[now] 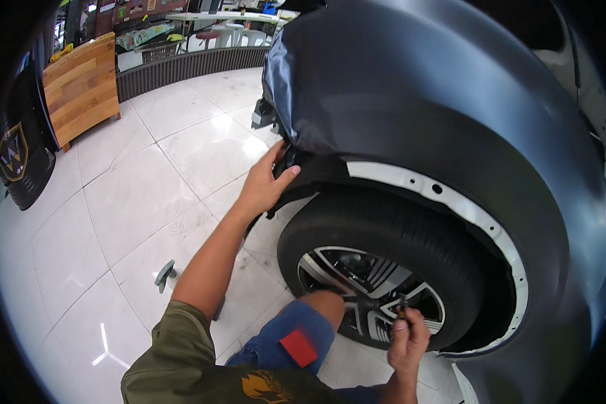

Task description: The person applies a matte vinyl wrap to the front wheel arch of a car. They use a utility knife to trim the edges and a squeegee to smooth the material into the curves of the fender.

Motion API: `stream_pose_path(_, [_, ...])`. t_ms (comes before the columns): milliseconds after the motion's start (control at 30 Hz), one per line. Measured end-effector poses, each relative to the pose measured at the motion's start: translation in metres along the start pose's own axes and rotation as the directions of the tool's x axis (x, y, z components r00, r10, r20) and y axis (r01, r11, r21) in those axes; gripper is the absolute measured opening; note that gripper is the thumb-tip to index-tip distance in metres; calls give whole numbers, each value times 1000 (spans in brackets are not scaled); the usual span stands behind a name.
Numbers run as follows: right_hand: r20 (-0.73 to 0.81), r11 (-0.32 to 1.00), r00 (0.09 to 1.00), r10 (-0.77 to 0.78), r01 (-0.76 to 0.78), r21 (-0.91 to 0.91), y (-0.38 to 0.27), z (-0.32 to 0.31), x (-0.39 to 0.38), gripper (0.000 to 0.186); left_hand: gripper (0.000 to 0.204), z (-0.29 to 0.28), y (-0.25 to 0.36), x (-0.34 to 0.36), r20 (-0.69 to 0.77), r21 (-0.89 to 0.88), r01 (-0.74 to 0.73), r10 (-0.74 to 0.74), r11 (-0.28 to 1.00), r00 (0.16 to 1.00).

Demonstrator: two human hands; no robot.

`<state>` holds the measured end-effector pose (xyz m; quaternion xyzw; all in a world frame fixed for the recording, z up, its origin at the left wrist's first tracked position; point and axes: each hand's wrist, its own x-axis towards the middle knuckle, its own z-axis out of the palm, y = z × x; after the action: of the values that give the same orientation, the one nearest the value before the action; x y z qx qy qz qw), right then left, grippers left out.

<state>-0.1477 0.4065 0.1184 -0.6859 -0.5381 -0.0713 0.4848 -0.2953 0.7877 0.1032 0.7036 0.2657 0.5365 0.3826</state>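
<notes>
A car fender (411,101) wrapped in dark satin grey-blue film curves over the wheel (360,269). Loose, creased film (281,77) hangs at its front end. My left hand (266,180) is at the fender's lower front corner, with a black edge piece (287,160) between thumb and fingers; its fingertips are partly hidden. Low in front of the wheel's spokes, my right hand (409,340) is closed round a slim, dark cutter knife (402,311), pointing up. Its blade is too small to make out. A bare white metal lip (475,212) runs along the wheel arch.
A red square pad (298,348) rests on my blue shorts. On the tiled floor (141,195), a grey-green T-shaped handle (165,275) stands by my left arm. A wooden panel (84,87) and a dark panel with an emblem (23,158) stand far left. Stools (249,39) are behind.
</notes>
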Motion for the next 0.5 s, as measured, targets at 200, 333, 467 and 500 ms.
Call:
stream_pose_path(200, [48,982,981,186,-187,21,12,14,-19,18,26,-11,-14,20,112,-212,215,-195,953,974])
stream_pose_path(333, [-25,938,939,344,-342,63,30,0,-54,18,32,-30,-21,26,61,8,57,-58,998,996])
stream_pose_path(467, [-172,883,875,452,-467,-52,62,-52,-123,20,41,21,8,-57,-26,360,-353,388,863,921])
stream_pose_path(500, [-235,855,845,480,-510,-87,64,-68,-141,20,37,36,21,-97,151,214,-253,224,944,963])
